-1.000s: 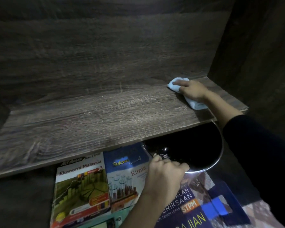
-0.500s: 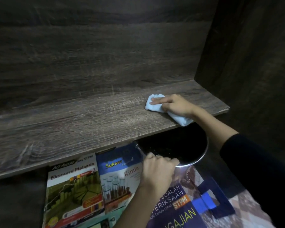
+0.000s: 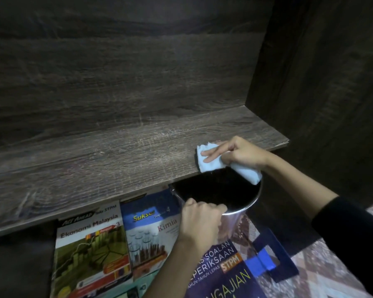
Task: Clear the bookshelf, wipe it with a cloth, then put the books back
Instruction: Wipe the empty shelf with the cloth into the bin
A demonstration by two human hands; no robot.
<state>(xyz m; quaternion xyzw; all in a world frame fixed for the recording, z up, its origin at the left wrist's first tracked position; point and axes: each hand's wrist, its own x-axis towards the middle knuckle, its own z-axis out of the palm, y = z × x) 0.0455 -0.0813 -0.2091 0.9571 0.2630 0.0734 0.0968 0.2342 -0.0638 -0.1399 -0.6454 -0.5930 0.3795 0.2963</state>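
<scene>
The cloth [image 3: 210, 168] is pressed onto the shelf's [image 3: 116, 160] front edge, near its right end, by the right hand [image 3: 235, 153], whose fingers are kept straight and together. The cloth's tail is draped over the pot [image 3: 235, 220], whose near rim is gripped by the curled left hand [image 3: 200, 220]. Books [image 3: 91, 250] are laid flat below.

The shelf [image 3: 95, 173] is dark grey-brown woodgrain, the cloth [image 3: 211, 167] pale blue. The pot [image 3: 235, 221] is silver, black inside; the Ekonomi book [image 3: 91, 252] green and orange, the Kimia book [image 3: 151, 231] blue and white.
</scene>
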